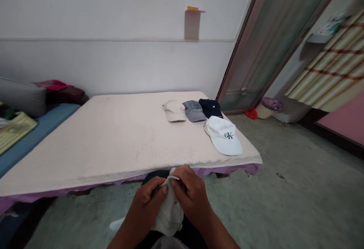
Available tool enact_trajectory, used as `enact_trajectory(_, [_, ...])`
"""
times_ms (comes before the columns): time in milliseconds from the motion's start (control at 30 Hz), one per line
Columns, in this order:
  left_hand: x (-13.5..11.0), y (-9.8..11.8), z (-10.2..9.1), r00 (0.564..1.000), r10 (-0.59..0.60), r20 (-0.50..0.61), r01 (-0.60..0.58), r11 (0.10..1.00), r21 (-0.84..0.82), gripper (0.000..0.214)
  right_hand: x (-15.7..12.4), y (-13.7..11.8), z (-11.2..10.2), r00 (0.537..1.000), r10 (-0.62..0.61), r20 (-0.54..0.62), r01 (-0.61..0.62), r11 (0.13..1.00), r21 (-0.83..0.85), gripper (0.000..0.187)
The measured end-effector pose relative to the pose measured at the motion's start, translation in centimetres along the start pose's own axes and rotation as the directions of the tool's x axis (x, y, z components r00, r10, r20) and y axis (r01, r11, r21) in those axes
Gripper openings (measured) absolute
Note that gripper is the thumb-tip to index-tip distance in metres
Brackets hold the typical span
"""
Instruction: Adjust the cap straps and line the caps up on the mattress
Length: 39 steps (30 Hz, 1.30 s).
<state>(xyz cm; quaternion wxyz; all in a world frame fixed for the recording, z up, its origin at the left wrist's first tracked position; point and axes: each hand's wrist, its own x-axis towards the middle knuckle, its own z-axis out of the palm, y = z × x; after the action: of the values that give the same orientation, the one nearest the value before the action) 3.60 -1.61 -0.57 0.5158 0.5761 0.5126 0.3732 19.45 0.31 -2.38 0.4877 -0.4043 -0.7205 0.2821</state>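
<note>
Low in front of my body, I hold a pale grey-white cap (170, 215) between both hands, its cloth hanging below my fingers. My left hand (148, 201) pinches a narrow strap-like edge at the top of it. Opposite, my right hand (193, 192) grips the same edge, thumb and fingers closed on it. Just past my hands, on the bed's right end, lies a white cap (223, 135) with dark letters on its front. Behind it stand a beige cap (174, 111), a grey cap (194, 111) and a navy cap (211, 108) in a row.
The bed (113, 139) has a cream cover and purple cloth under its edge. At left are a grey cushion (22, 95) and a folded yellow-green cloth (19, 129). A sliding door (256, 44) and a lined bin (265, 108) stand at right, beyond the floor (284, 196).
</note>
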Motion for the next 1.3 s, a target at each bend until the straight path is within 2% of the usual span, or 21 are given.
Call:
enact_trajectory(167, [-0.2, 0.1, 0.3, 0.995, -0.092, -0.03, 0.089, 0.993, -0.078, 0.023, -0.3, -0.3, 0.8, 0.993, 0.106, -0.043, -0.103, 0.992, 0.074, 0.013])
enact_trajectory(267, [-0.3, 0.0, 0.1, 0.992, -0.123, -0.028, 0.119, 0.987, -0.107, 0.025, -0.5, -0.1, 1.1, 0.98, 0.191, -0.05, -0.179, 0.968, 0.177, 0.014])
enact_trajectory(333, [-0.4, -0.1, -0.1, 0.99, -0.138, 0.01, 0.138, 0.978, -0.156, 0.025, -0.4, 0.3, 1.1, 0.951, 0.306, -0.043, -0.276, 0.904, 0.325, 0.017])
enact_trajectory(400, [-0.5, -0.3, -0.3, 0.989, -0.146, 0.039, 0.151, 0.964, -0.22, 0.027, -0.1, 0.8, 1.0, 0.914, 0.405, 0.004, -0.355, 0.798, 0.487, 0.019])
enact_trajectory(467, [-0.7, -0.5, -0.5, 0.985, -0.163, 0.049, 0.17, 0.942, -0.289, 0.03, 0.2, 1.1, 0.7, 0.9, 0.43, 0.073, -0.391, 0.72, 0.573, 0.02])
enact_trajectory(533, [-0.8, -0.6, -0.7, 0.979, -0.192, 0.067, 0.203, 0.911, -0.358, 0.03, 0.4, 1.3, 0.2, 0.915, 0.379, 0.136, -0.383, 0.715, 0.584, 0.021])
enact_trajectory(600, [-1.0, -0.7, -1.0, 0.971, -0.224, 0.085, 0.238, 0.87, -0.432, 0.028, 0.5, 1.3, -0.3, 0.937, 0.282, 0.208, -0.351, 0.738, 0.577, 0.026])
enact_trajectory(667, [-1.1, -0.6, -1.3, 0.963, -0.257, 0.08, 0.261, 0.822, -0.505, 0.027, 0.6, 1.0, -0.8, 0.936, 0.173, 0.306, -0.323, 0.766, 0.556, 0.032])
enact_trajectory(767, [-1.5, -0.2, -1.7, 0.956, -0.283, 0.081, 0.278, 0.776, -0.566, 0.027, 1.0, 0.3, -1.4, 0.912, 0.05, 0.408, -0.265, 0.83, 0.491, 0.032])
enact_trajectory(933, [-2.4, 0.9, -1.8, 0.947, -0.254, 0.198, 0.322, 0.733, -0.599, 0.023, 2.2, -1.3, -2.0, 0.875, -0.075, 0.479, -0.088, 0.947, 0.309, 0.019])
enact_trajectory(1067, [-3.1, 1.5, -1.9, 0.936, -0.268, 0.228, 0.351, 0.673, -0.651, 0.02, 2.9, -2.0, -2.6, 0.825, -0.16, 0.542, 0.006, 0.962, 0.275, 0.016])
enact_trajectory(1100, [-3.1, 1.6, -1.9, 0.936, -0.274, 0.223, 0.351, 0.659, -0.665, 0.02, 3.0, -2.0, -2.7, 0.81, -0.168, 0.562, -0.012, 0.953, 0.303, 0.017])
enact_trajectory(1167, [-3.2, 1.9, -1.9, 0.936, -0.287, 0.203, 0.345, 0.638, -0.689, 0.019, 3.1, -1.7, -2.7, 0.787, -0.148, 0.599, -0.131, 0.909, 0.396, 0.019])
enact_trajectory(1233, [-3.1, 2.1, -1.9, 0.937, -0.295, 0.184, 0.336, 0.632, -0.698, 0.019, 2.9, -1.3, -2.3, 0.779, -0.081, 0.622, -0.316, 0.805, 0.501, 0.021])
enact_trajectory(1300, [-2.8, 2.2, -1.9, 0.938, -0.299, 0.174, 0.331, 0.626, -0.706, 0.018, 2.5, -0.8, -1.6, 0.794, 0.023, 0.607, -0.464, 0.667, 0.582, 0.02])
